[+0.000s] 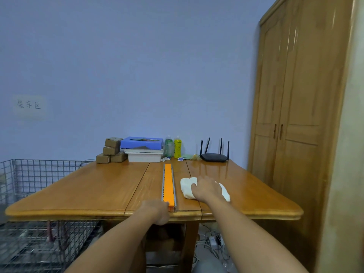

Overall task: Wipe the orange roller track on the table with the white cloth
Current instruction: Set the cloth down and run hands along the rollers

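The orange roller track (pixel 169 184) lies in a grey rail down the middle of the wooden table (pixel 94 190), running from the near edge toward the far side. My left hand (pixel 156 211) grips its near end at the table's edge, thumb on top. The white cloth (pixel 188 187) lies crumpled to the right of the track, not touching it. My right hand (pixel 207 189) rests on top of the cloth, fingers bent down over it; the cloth shows on both sides of the hand.
At the table's far side stand cardboard boxes (pixel 112 150), a blue box on white trays (pixel 142 148), two bottles (pixel 173 147) and a black router (pixel 214 157). A wire cage (pixel 29 178) stands left, a wooden wardrobe (pixel 295 115) right. Cables lie under the table.
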Demonstrator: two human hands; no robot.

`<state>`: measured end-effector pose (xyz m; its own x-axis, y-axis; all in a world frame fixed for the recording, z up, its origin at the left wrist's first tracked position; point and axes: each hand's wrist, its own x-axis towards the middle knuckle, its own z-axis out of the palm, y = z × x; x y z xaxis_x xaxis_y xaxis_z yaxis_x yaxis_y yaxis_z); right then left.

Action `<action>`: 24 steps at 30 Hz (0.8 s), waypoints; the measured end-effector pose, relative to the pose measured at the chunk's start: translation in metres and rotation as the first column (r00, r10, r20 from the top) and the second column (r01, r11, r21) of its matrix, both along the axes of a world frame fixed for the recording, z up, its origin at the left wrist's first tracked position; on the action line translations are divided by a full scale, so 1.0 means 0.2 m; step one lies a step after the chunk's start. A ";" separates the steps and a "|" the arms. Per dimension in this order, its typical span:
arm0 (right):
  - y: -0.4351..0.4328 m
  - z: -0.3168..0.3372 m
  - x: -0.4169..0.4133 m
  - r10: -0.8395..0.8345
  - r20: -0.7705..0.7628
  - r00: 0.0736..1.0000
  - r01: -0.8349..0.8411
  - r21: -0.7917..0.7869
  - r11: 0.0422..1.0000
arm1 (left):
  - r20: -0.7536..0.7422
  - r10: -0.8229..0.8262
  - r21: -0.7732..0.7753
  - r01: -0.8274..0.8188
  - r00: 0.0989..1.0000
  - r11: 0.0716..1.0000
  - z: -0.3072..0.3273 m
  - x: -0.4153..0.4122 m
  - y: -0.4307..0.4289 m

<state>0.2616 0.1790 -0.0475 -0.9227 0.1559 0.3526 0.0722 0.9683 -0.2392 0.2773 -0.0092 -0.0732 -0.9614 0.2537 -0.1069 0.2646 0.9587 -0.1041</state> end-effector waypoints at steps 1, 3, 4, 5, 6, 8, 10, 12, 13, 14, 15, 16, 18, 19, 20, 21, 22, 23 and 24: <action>0.00 -0.01 0.00 -0.002 0.009 1.000 0.002 0.005 1.000 | 0.002 -0.003 0.013 0.003 1.000 1.000 0.00 0.00 0.00; 0.00 -0.02 -0.01 -0.007 0.026 1.000 0.007 0.004 1.000 | 0.000 -0.017 0.031 0.017 1.000 0.999 0.00 0.00 -0.01; 0.00 -0.03 -0.01 -0.011 0.031 0.999 0.011 0.002 1.000 | -0.004 -0.022 0.040 0.022 1.000 0.999 0.00 0.00 -0.01; 0.00 -0.03 -0.02 -0.015 0.037 0.999 0.015 0.000 1.000 | -0.008 -0.024 0.050 0.025 1.000 0.998 0.00 0.00 -0.01; 0.00 -0.04 -0.02 -0.016 0.042 0.999 0.016 0.001 1.000 | -0.012 -0.027 0.069 0.028 1.000 0.997 0.00 -0.01 -0.02; -0.01 -0.04 -0.04 -0.015 0.048 0.999 0.014 0.009 1.000 | -0.023 -0.021 0.118 0.024 1.000 0.993 -0.01 -0.03 -0.03; -0.01 -0.04 -0.06 -0.013 0.049 0.999 0.012 0.018 1.000 | -0.049 -0.010 0.149 0.018 0.999 0.989 -0.01 -0.07 -0.04; -0.02 -0.03 -0.09 -0.014 0.058 0.998 0.013 0.028 1.000 | -0.104 0.001 0.173 0.017 0.995 0.985 0.00 -0.11 -0.05; -0.02 -0.04 -0.10 -0.015 0.067 0.998 0.013 0.035 0.999 | -0.127 0.011 0.194 0.014 0.992 0.981 0.00 -0.12 -0.06; -0.02 -0.04 -0.11 -0.016 0.075 0.997 0.012 0.044 0.999 | -0.146 0.022 0.217 0.010 0.989 0.976 0.00 -0.14 -0.06; -0.02 -0.05 -0.13 -0.018 0.084 0.996 0.014 0.053 0.999 | -0.162 0.035 0.241 0.005 0.986 0.971 0.00 -0.16 -0.07; -0.02 -0.06 -0.14 -0.023 0.091 0.996 0.018 0.061 0.998 | -0.179 0.049 0.262 0.000 0.983 0.965 0.00 -0.18 -0.08; -0.01 -0.07 -0.18 -0.036 0.105 0.994 0.028 0.075 0.997 | -0.212 0.079 0.298 -0.013 0.974 0.955 -0.01 -0.22 -0.09; -0.01 -0.09 -0.19 -0.041 0.113 0.993 0.032 0.078 0.996 | -0.220 0.094 0.311 -0.022 0.971 0.950 -0.01 -0.23 -0.09; 0.00 -0.10 -0.21 -0.046 0.118 0.992 0.037 0.076 0.996 | -0.224 0.105 0.324 -0.028 0.969 0.946 -0.01 -0.25 -0.09; 0.00 -0.11 -0.23 -0.052 0.121 0.991 0.044 0.069 0.997 | -0.227 0.112 0.331 -0.031 0.967 0.943 -0.02 -0.27 -0.09; 0.00 -0.12 -0.26 -0.056 0.123 0.991 0.049 0.063 0.997 | -0.231 0.117 0.338 -0.033 0.966 0.941 -0.02 -0.29 -0.09; 0.00 -0.13 -0.28 -0.059 0.124 0.990 0.052 0.060 0.997 | -0.233 0.124 0.348 -0.036 0.965 0.937 -0.02 -0.31 -0.08; 0.00 -0.14 -0.30 -0.062 0.125 0.990 0.054 0.062 0.997 | -0.233 0.131 0.358 -0.040 0.964 0.933 -0.02 -0.33 -0.08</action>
<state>0.2013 0.1789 -0.0750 -0.9504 0.1930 0.2438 0.1546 0.9736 -0.1679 0.2123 -0.0256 -0.0774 -0.9649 0.1464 0.2182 0.1886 0.9640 0.1872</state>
